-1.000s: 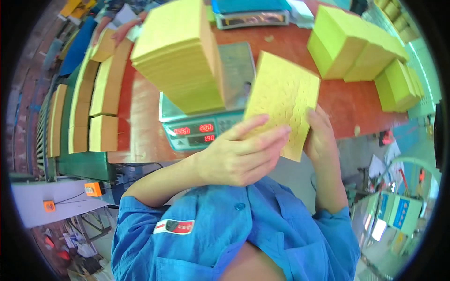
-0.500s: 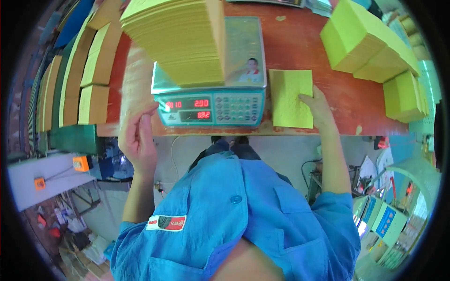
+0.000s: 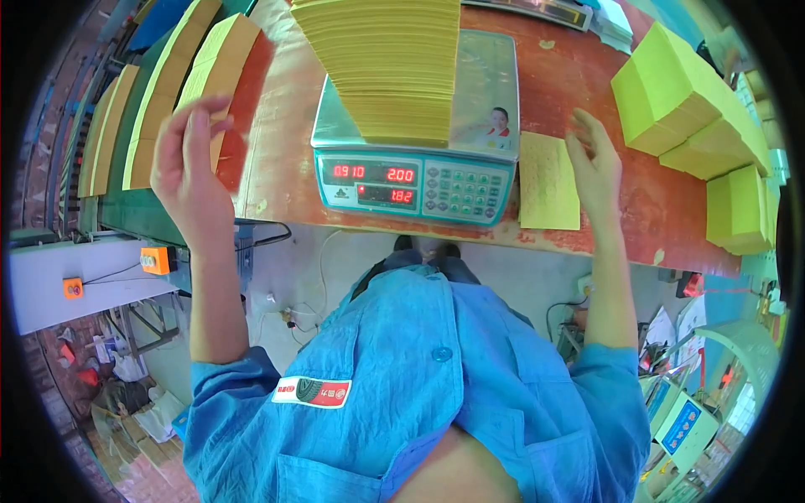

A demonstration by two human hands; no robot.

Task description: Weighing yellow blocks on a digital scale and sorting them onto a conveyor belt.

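My left hand [image 3: 191,172] is up by the rows of yellow paper bundles [image 3: 220,54] at the left, fingers loosely bent and apart, holding nothing visible. It overlaps the near end of one row; whether it touches the paper I cannot tell. My right hand [image 3: 597,168] hovers at the right edge of a yellow sheet or thin pad [image 3: 547,186], fingers half curled and open. That sheet lies on the table against the right side of a teal digital scale [image 3: 418,186]. A tall stack of yellow paper [image 3: 390,75] stands on the scale's metal plate, and its red display is lit.
More yellow paper blocks [image 3: 671,96] stand along the right of the red table [image 3: 281,180]. A green surface [image 3: 126,214] carries the left rows. Orange switch boxes [image 3: 154,261] sit below it. At the far edge lie a dark framed object [image 3: 537,10] and white papers [image 3: 612,29].
My left hand has moved from the scale's left front corner out to the left bundles. My right hand has let go of the yellow sheet. The view has swung left.
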